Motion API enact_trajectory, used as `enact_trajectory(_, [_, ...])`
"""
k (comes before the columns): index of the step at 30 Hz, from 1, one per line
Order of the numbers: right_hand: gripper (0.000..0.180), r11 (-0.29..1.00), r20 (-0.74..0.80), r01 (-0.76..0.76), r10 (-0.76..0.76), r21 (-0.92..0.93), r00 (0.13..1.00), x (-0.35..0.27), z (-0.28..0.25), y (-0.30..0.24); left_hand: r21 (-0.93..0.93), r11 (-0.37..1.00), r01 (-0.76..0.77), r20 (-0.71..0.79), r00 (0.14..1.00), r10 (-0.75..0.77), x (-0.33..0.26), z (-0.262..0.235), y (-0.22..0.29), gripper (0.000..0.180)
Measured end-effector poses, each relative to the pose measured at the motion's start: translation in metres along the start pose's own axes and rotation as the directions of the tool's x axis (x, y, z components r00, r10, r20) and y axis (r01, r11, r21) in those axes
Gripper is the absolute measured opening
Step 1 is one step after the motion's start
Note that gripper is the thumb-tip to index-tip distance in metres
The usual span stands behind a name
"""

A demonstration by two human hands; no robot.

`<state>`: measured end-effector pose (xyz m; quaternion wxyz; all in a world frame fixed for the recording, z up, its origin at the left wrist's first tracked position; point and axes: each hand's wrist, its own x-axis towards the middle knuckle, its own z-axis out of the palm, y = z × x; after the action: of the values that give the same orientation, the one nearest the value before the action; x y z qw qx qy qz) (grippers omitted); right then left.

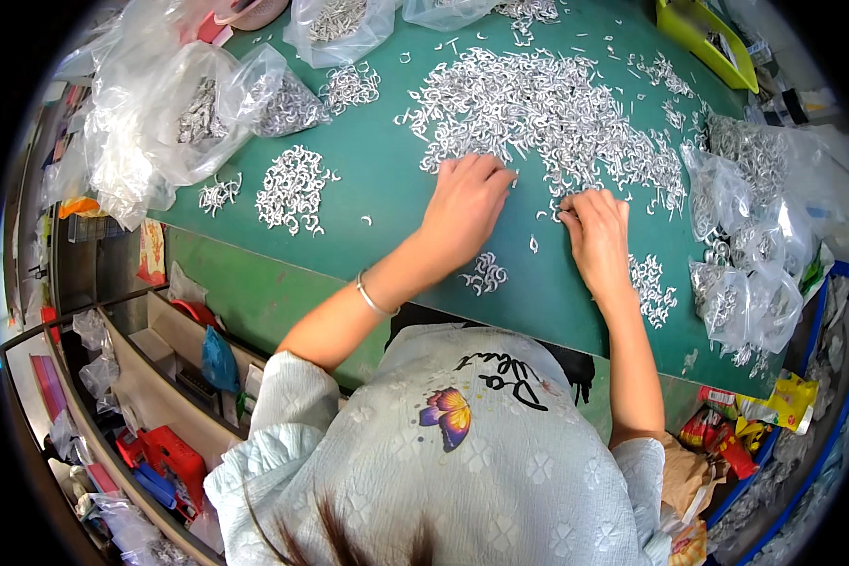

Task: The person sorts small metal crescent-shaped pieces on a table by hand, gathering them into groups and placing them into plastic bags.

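Observation:
A large heap of small silver curved metal pieces [528, 99] spreads over the green table. At its near edge my left hand [469, 198] is closed, fingers curled together, their tips against the pieces; what they hold, if anything, is hidden. To its right, my right hand [596, 226] has its thumb and fingers pinched together beside a few stray pieces. Whatever sits in that pinch is too small to make out. Between my forearms lies a small cluster of curved pieces [485, 274]. Another small pile [651, 289] sits just right of my right wrist.
Farther left are a sorted pile [292, 191] and clear plastic bags [278, 94] of pieces. More filled bags [750, 269] line the right side. A yellow-green bin [712, 47] stands at the far right corner. Below the table's left edge is an open drawer unit [151, 396].

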<state>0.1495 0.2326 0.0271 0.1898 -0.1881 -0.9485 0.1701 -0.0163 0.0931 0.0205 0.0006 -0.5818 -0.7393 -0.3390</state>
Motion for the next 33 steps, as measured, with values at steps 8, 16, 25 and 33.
enact_trajectory(8, [0.008, 0.997, 0.201, 0.023, -0.008, -0.072, 0.98, 0.018, -0.009, 0.003, 0.081, 0.995, 0.059, 0.085, 0.994, -0.066, 0.02, 0.019, -0.009, 0.014])
enact_trajectory(16, [0.014, 0.947, 0.414, 0.242, -0.137, -0.213, 0.9, 0.043, -0.02, -0.002, 0.019, 0.998, 0.062, 0.078, 0.995, -0.064, 0.021, 0.018, -0.013, 0.009])
enact_trajectory(25, [0.01, 0.915, 0.256, 0.005, -0.119, 0.403, 0.959, 0.033, -0.045, -0.038, -0.762, -0.252, 0.596, 0.639, 0.756, -0.144, -0.005, 0.012, 0.001, 0.024])
enact_trajectory(33, [0.01, 0.902, 0.112, 0.245, -0.302, 0.356, 0.947, 0.035, -0.043, -0.051, -0.474, -0.779, 0.411, 0.688, 0.725, -0.036, -0.012, 0.019, 0.013, 0.022])
